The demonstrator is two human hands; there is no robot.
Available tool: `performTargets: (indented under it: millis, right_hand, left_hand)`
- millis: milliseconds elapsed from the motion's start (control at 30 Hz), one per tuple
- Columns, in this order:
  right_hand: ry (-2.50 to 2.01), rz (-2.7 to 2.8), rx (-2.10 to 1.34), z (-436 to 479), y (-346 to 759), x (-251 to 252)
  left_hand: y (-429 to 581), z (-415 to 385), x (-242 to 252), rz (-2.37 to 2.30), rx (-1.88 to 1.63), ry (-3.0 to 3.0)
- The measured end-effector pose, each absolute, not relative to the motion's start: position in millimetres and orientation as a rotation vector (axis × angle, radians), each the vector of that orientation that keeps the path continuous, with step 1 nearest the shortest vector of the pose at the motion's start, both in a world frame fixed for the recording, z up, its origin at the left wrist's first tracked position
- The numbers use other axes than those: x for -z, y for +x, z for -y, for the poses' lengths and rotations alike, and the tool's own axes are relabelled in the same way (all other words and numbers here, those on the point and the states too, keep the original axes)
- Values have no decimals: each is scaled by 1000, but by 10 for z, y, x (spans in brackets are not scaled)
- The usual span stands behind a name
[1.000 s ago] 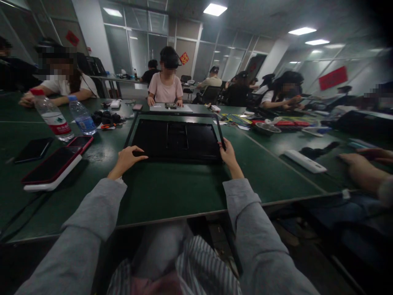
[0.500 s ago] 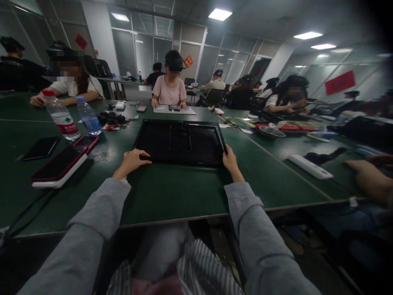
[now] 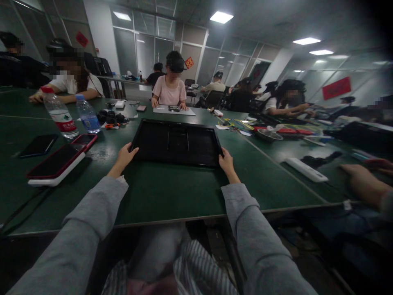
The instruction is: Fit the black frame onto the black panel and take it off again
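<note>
A black rectangular monitor frame [image 3: 150, 143] lies on the green table in front of me, with a raised rim and two thin upright lines around a recess in its middle. My left hand [image 3: 125, 156] is closed on its near left corner, thumb on top of the rim and fingers partly hidden at the side. On the opposite side, my right hand [image 3: 226, 160] grips the right edge close to the near corner, its thumb over the rim. The frame's underside is hidden.
To the left stand two plastic bottles [image 3: 89, 119], near a red-edged phone [image 3: 58, 162] on a white block and a dark phone [image 3: 38, 145]. At right lie a white power strip [image 3: 306, 170] and another person's hand [image 3: 365, 178]. A person in pink [image 3: 169, 91] sits opposite.
My left hand has slid from the near edge around to the left side of the frame, its thumb drawn back. Frame and right hand appear slightly further left as the view shifts.
</note>
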State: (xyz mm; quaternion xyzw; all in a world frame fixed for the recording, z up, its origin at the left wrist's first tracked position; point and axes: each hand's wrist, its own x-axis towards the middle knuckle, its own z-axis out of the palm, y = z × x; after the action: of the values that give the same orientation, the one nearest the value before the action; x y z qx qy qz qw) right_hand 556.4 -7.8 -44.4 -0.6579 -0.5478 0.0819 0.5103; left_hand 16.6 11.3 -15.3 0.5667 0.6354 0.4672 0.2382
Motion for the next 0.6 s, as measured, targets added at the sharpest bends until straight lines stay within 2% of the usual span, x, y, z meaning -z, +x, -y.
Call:
performTargets:
  millis: [400, 600]
  right_hand:
    - [-1535, 1368, -265, -97, 5541, 500]
    - [-1533, 1301, -314, -90, 5510, 470]
  left_hand:
    - [15, 19, 131, -2099, -1189, 1681]
    - [23, -16, 163, -2019, -1130, 1749]
